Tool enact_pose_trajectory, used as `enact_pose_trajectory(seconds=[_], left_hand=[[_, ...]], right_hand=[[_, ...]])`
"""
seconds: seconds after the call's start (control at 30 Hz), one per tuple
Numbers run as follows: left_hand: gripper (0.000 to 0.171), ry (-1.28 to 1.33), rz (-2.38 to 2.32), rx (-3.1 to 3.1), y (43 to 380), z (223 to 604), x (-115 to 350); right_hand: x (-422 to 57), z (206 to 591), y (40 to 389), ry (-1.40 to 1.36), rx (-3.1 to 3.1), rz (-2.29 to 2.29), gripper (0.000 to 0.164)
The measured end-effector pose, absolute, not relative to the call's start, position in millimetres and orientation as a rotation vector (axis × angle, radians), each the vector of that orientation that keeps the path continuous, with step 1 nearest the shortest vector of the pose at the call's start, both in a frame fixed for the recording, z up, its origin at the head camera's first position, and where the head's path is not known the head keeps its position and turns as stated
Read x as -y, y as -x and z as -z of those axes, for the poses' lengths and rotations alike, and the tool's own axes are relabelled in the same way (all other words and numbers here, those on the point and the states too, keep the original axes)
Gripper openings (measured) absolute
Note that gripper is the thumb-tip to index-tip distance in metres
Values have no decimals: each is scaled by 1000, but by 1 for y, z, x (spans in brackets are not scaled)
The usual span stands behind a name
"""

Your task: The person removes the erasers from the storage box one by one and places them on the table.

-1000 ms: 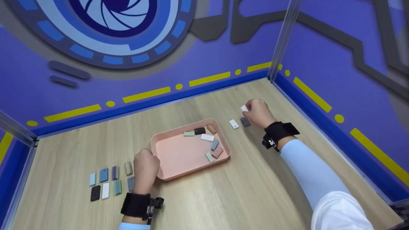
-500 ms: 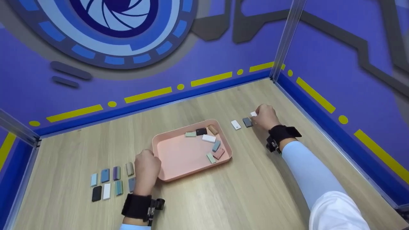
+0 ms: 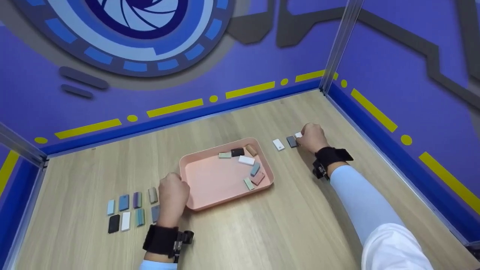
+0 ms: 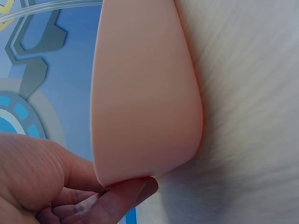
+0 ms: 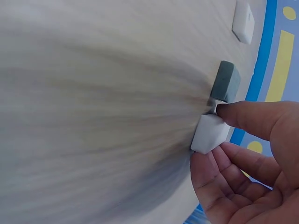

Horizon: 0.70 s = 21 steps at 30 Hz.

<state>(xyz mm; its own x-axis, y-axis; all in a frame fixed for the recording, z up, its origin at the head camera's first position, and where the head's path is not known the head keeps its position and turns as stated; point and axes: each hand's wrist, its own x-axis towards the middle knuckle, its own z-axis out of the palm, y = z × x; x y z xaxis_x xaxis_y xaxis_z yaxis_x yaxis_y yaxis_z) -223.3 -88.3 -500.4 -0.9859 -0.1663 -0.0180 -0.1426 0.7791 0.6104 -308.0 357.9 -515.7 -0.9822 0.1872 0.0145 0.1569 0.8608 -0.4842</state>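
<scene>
My right hand pinches a small white block, shaped like an eraser, between thumb and fingers at the tabletop. Just left of it lies a dark grey eraser; another white eraser rests farther left. My left hand grips the left end of a shallow pink tray, its fingers curled at the rim in the left wrist view. Inside the tray, several erasers sit toward the right side, among them a white one, a black one and a pink one.
Left of the tray, several erasers stand in two rows on the wooden table, including a black one and a blue one. My left forearm partly covers a grey-blue one. Blue-purple walls border the table's back and right.
My right hand has moved slightly right and toward me, bringing the white eraser down beside the dark grey one. The left hand keeps its grip on the tray.
</scene>
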Motion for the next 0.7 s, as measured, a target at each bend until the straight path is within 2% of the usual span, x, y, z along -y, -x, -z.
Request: enact_pose_trajectory(seconds=[0.2, 0.43, 0.7], left_hand=[[18, -241, 960, 2910, 222, 501, 87], [19, -258, 978, 2909, 222, 501, 88], [18, -282, 997, 2929, 224, 502, 88]], right_hand=[[-358, 522, 309, 235, 2926, -722, 26], [-356, 522, 306, 239, 2919, -692, 13], [-348, 509, 301, 237, 2913, -759, 41]])
